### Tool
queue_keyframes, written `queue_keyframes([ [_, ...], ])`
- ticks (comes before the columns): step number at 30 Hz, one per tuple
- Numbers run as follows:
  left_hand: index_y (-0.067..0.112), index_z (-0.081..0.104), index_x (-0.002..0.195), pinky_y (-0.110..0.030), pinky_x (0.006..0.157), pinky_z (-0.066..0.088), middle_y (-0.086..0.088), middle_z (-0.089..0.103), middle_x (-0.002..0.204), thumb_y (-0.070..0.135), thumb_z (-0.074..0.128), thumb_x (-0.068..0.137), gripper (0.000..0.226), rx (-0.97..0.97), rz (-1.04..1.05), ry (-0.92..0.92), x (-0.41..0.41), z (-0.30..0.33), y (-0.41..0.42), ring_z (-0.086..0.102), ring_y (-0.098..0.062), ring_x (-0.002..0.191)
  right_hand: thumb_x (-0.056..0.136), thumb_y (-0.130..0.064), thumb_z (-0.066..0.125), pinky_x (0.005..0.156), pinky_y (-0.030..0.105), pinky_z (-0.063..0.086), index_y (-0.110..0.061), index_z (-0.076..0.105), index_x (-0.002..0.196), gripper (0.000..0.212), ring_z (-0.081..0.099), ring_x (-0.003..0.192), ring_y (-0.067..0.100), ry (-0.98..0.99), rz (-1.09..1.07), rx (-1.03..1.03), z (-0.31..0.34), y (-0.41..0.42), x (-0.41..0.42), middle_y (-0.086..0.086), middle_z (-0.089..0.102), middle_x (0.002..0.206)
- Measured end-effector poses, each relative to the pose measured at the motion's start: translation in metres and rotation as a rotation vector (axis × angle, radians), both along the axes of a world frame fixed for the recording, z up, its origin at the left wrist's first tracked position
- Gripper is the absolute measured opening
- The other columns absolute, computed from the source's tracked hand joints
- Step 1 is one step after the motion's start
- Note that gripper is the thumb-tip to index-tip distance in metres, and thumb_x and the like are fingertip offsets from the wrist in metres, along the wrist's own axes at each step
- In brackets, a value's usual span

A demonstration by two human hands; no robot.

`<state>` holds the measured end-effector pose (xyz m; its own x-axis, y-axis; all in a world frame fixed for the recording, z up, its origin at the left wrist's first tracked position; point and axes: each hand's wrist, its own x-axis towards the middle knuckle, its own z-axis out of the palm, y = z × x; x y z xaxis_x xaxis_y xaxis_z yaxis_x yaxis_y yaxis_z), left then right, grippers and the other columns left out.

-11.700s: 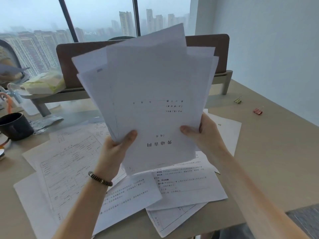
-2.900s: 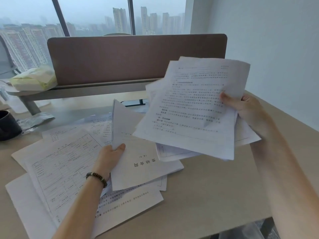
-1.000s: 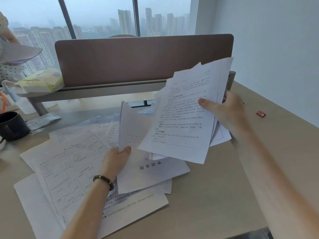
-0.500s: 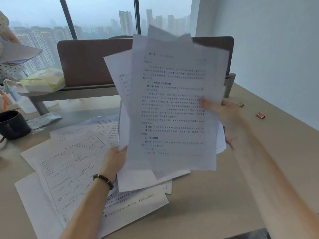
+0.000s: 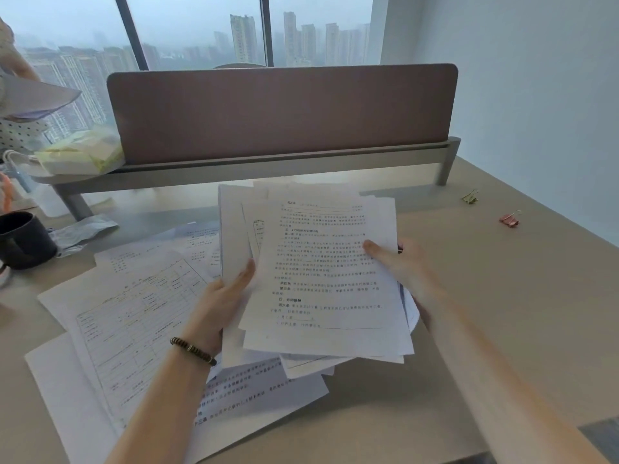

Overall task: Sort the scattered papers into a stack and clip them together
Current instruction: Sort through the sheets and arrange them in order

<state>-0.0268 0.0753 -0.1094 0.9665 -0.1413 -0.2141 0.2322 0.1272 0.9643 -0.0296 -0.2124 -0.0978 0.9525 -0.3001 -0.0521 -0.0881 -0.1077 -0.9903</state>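
Note:
A loose bundle of printed sheets (image 5: 321, 272) is held low over the desk between both hands, its edges uneven. My left hand (image 5: 222, 303) grips the bundle's left edge, thumb on top. My right hand (image 5: 402, 266) holds its right edge, thumb across the top page. More papers (image 5: 134, 316) lie spread on the desk at the left, with form tables printed on them. One sheet with large characters (image 5: 254, 386) lies under the bundle. A red binder clip (image 5: 509, 220) and a green-gold binder clip (image 5: 470, 196) lie at the far right.
A brown divider panel (image 5: 281, 108) stands across the back of the beige desk (image 5: 485, 296). A dark mug (image 5: 23, 239) and a crumpled wrapper (image 5: 83, 229) sit at the left. A pale yellow packet (image 5: 80, 152) rests on the divider's shelf. A white wall runs along the right.
The right hand's sheets, upright half a second ago, have come down and joined the left hand's sheets into one bundle, now held low and flatter over the desk.

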Motion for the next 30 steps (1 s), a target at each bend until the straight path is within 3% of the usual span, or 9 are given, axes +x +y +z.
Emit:
queue_keyframes([
  [4, 0.006, 0.068, 0.117, -0.048, 0.082, 0.061, -0.018, 0.074, 0.112, 0.024, 0.066, 0.088, 0.034, -0.073, -0.063, 0.020, -0.004, 0.000, 0.001, 0.073, -0.035, 0.100, 0.096, -0.027, 0.068, 0.057, 0.014, 0.054, -0.006, 0.070, 0.115, 0.028, 0.073, 0.069, 0.002, 0.034, 0.087, -0.068, -0.007, 0.007, 0.005, -0.001, 0.075, 0.095],
  [7, 0.005, 0.069, 0.115, -0.048, 0.079, 0.062, -0.018, 0.075, 0.109, 0.016, 0.065, 0.089, 0.028, -0.074, -0.070, 0.027, -0.004, -0.001, 0.002, 0.073, -0.036, 0.098, 0.095, -0.036, 0.067, 0.089, 0.037, 0.059, -0.014, 0.065, 0.126, 0.038, 0.072, 0.100, 0.018, 0.098, 0.119, -0.082, -0.011, 0.011, 0.008, 0.000, 0.074, 0.114],
  [9, 0.005, 0.069, 0.113, -0.048, 0.077, 0.062, -0.019, 0.075, 0.108, 0.013, 0.065, 0.089, 0.026, -0.070, -0.066, 0.022, -0.004, -0.002, 0.002, 0.074, -0.036, 0.096, 0.091, -0.037, 0.071, 0.100, 0.047, 0.054, -0.018, 0.060, 0.133, 0.047, 0.069, 0.111, 0.022, 0.131, 0.157, -0.021, -0.012, 0.013, 0.007, -0.001, 0.071, 0.123],
  [13, 0.003, 0.068, 0.113, -0.045, 0.073, 0.063, -0.019, 0.076, 0.107, 0.012, 0.064, 0.087, 0.027, -0.085, -0.080, -0.014, -0.005, -0.001, 0.002, 0.074, -0.035, 0.094, 0.089, -0.011, 0.073, 0.087, 0.037, 0.056, -0.016, 0.055, 0.132, 0.047, 0.068, 0.109, 0.020, 0.154, 0.199, 0.053, -0.015, 0.014, 0.006, 0.002, 0.070, 0.121],
  [15, 0.004, 0.068, 0.111, -0.042, 0.070, 0.063, -0.018, 0.076, 0.105, 0.010, 0.063, 0.089, 0.024, -0.095, -0.085, -0.030, -0.005, 0.000, 0.000, 0.075, -0.034, 0.092, 0.086, -0.001, 0.072, 0.089, 0.040, 0.057, -0.014, 0.058, 0.130, 0.048, 0.069, 0.108, 0.022, 0.139, 0.204, 0.091, -0.016, 0.012, 0.006, 0.003, 0.073, 0.117],
  [18, 0.004, 0.069, 0.109, -0.040, 0.070, 0.063, -0.017, 0.076, 0.105, 0.008, 0.061, 0.090, 0.021, -0.096, -0.040, -0.068, -0.005, 0.000, -0.001, 0.075, -0.033, 0.093, 0.074, -0.004, 0.079, 0.094, 0.051, 0.058, -0.014, 0.060, 0.132, 0.061, 0.072, 0.107, 0.028, 0.072, 0.199, 0.124, -0.009, 0.011, 0.003, 0.006, 0.075, 0.118],
  [21, 0.007, 0.069, 0.109, -0.040, 0.074, 0.063, -0.013, 0.077, 0.106, 0.009, 0.062, 0.089, 0.021, -0.057, -0.012, -0.161, -0.004, 0.004, -0.003, 0.074, -0.032, 0.097, 0.080, -0.004, 0.081, 0.087, 0.053, 0.061, -0.014, 0.060, 0.132, 0.057, 0.074, 0.103, 0.029, -0.041, 0.200, 0.163, 0.001, 0.012, 0.001, 0.006, 0.075, 0.118],
  [27, 0.013, 0.068, 0.114, -0.039, 0.081, 0.061, -0.001, 0.077, 0.111, 0.018, 0.063, 0.088, 0.028, -0.013, 0.101, -0.402, -0.006, 0.022, -0.005, 0.073, -0.023, 0.103, 0.087, -0.005, 0.076, 0.079, 0.033, 0.063, -0.019, 0.066, 0.119, 0.036, 0.076, 0.094, 0.012, -0.281, 0.081, 0.152, 0.028, 0.026, -0.015, -0.008, 0.078, 0.108],
  [30, 0.017, 0.068, 0.112, -0.032, 0.081, 0.061, 0.007, 0.077, 0.109, 0.013, 0.059, 0.092, 0.022, -0.036, 0.140, -0.491, -0.010, 0.028, -0.009, 0.072, -0.015, 0.103, 0.088, -0.007, 0.075, 0.079, 0.032, 0.062, -0.021, 0.067, 0.114, 0.031, 0.075, 0.093, 0.011, -0.324, 0.042, 0.135, 0.035, 0.030, -0.020, -0.010, 0.078, 0.106],
])
